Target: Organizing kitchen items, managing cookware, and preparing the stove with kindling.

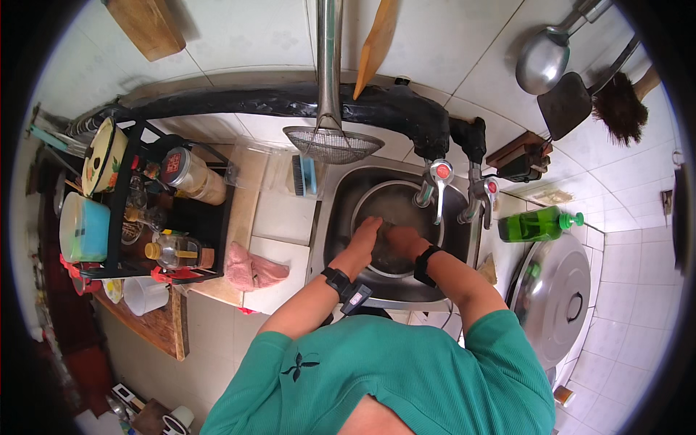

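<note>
A round metal basin (356, 204) stands inside the stainless steel sink (340, 190), with what looks like cloudy water in it. Both of my hands are over the basin. My left hand (363, 242) is at its left side, fingers pointing away from me and close together. Bent inward, my right hand (405, 242) is just to the right, its fingers mostly hidden. Something dark and blurred lies between the hands; I cannot tell what it is or which hand holds it. Lever taps (439, 187) reach over the sink's far right corner.
A wire-mesh strainer (334, 144) hangs above the sink's far edge, near a blue brush (307, 175). To the left are a pink cloth (253, 266) and a black rack (111, 217) of jars and bottles. Rightward stand a green pump bottle (533, 224) and a large metal lid (557, 299).
</note>
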`<action>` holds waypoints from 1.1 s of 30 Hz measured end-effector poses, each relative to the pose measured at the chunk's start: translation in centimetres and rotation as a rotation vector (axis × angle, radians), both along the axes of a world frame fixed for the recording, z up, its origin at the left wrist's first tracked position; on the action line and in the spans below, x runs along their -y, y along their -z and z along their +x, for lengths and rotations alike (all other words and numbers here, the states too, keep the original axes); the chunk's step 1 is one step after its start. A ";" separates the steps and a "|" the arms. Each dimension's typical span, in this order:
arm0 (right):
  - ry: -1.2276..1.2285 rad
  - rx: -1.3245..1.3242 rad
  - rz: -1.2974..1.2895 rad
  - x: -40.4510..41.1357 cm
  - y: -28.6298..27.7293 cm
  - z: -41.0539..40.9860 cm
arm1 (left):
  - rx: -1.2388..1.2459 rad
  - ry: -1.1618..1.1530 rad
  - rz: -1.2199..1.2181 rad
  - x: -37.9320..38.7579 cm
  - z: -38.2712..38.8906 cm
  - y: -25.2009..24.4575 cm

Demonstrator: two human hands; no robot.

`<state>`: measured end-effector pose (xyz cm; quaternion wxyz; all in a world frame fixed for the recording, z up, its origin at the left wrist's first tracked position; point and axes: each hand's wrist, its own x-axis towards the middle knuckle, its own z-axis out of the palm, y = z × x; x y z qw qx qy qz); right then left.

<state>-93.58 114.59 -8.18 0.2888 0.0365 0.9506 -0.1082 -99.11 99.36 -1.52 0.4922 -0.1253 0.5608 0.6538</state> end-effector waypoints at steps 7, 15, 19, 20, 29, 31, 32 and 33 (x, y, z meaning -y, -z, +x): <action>-0.010 -0.117 -0.348 -0.9 -7.7 -1.1 | 0.063 -0.005 0.264 0.1 0.0 -0.1; 0.686 -0.152 -0.843 0.3 -16.0 0.5 | 0.011 -0.074 0.170 -1.6 0.7 2.5; 0.951 -0.471 -1.058 0.4 -15.7 1.3 | 0.039 0.077 0.441 -1.1 0.3 2.2; 1.004 -0.528 -1.044 0.6 -15.8 1.4 | 0.145 0.134 0.342 -0.8 0.1 1.9; 0.126 -0.575 -0.723 1.2 -13.9 5.7 | 0.376 -0.027 0.442 -0.9 -0.1 -2.8; 0.187 -0.644 -0.645 -0.1 -14.9 6.0 | 0.349 0.049 0.451 -0.7 -0.1 -2.7; 0.245 -0.708 -0.566 -0.5 -15.5 5.9 | 0.291 0.109 0.430 -0.6 -0.2 -2.6; 0.245 -0.711 -0.567 -0.3 -16.3 5.4 | 0.232 0.170 0.411 -0.7 -0.2 -2.7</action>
